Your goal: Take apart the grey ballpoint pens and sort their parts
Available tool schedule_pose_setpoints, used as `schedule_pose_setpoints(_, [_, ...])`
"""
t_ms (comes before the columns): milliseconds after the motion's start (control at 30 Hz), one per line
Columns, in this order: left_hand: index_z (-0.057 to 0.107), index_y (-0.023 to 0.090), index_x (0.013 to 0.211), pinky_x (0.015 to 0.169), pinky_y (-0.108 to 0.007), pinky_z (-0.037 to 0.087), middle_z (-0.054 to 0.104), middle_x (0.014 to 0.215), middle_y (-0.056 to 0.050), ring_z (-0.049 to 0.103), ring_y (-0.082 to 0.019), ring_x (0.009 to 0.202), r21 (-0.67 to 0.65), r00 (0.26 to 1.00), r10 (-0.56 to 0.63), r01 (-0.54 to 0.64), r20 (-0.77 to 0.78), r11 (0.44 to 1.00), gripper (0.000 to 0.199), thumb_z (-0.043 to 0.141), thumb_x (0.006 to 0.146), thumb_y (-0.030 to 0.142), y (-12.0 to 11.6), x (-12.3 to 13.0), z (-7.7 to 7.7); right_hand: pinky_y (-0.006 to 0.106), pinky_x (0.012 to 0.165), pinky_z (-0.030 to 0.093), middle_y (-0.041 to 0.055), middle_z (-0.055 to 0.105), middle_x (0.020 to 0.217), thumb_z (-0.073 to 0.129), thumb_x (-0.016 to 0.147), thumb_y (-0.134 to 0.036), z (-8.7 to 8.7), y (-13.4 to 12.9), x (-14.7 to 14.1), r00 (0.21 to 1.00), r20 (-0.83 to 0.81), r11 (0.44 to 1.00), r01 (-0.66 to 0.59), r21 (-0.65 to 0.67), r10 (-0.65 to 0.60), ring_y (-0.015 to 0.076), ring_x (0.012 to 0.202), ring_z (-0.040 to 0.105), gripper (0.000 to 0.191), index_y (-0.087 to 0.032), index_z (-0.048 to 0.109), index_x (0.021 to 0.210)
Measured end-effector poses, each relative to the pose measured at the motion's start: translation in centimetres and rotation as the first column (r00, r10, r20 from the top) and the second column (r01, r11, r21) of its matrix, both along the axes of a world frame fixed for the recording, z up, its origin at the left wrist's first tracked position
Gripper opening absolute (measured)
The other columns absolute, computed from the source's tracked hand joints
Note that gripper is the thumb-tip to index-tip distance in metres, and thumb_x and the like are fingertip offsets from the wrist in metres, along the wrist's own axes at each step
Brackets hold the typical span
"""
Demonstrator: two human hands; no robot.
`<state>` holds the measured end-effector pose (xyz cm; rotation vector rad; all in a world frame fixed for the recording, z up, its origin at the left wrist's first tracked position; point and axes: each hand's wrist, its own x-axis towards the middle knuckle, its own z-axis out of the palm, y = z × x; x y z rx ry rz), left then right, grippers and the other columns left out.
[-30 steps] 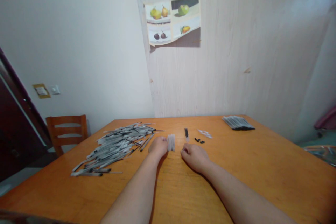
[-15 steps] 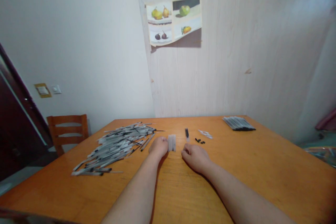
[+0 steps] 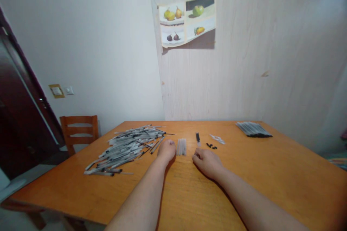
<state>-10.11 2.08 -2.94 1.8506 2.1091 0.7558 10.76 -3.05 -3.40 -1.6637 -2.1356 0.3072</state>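
From here I see translucent tubes [image 3: 181, 147] lying flat, side by side, lengthwise from 12 to 6 o'clock. At their 2 o'clock, slim black sticks [image 3: 197, 137] lie bunched, pale ends toward 6; at 3 o'clock, small black pieces [image 3: 211, 146] lie scattered.

Fruit pictures [image 3: 187, 21] are fixed to the pale wall [image 3: 233, 79]; a wooden chair [image 3: 81, 130] is placed beside the wooden surface [image 3: 244, 162].

Not one word, number or brand is readable here: nothing legible on the fruit poster [image 3: 187, 21], nothing on the yellow-edged wall plate [image 3: 56, 91], and any print on the heaped pens [image 3: 130, 144] or the pen row [image 3: 253, 129] is too small to tell.
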Motion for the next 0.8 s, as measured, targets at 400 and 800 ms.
schedule_pose_setpoints(400, [0.07,0.022,0.1,0.08,-0.033,0.046,0.071,0.11,-0.013,0.065,-0.028,0.101,0.076,0.951,0.217,-0.205,-0.218,0.976,0.025,0.049,0.087,0.024,-2.3,-4.7,2.3,0.027,0.06,0.024,0.0052,0.069,0.083,0.047,0.092,-0.035,-0.1,0.0,0.0,1.0,-0.002,1.0,0.0,0.006,0.0,0.0163,0.075,0.056,0.025,-0.02,0.064,0.082])
schedule_pose_setpoints(800, [0.072,0.021,0.1,0.084,-0.037,0.049,0.069,0.111,-0.016,0.064,-0.031,0.106,0.055,0.901,0.244,-0.241,-0.36,0.969,0.027,0.05,0.084,0.02,-2.0,-5.8,1.4,0.026,0.061,0.025,0.0054,0.069,0.084,0.047,0.092,-0.034,-0.1,0.1,0.0,1.0,-0.007,1.0,-0.006,-0.006,0.006,0.0166,0.077,0.056,0.024,-0.02,0.065,0.084])
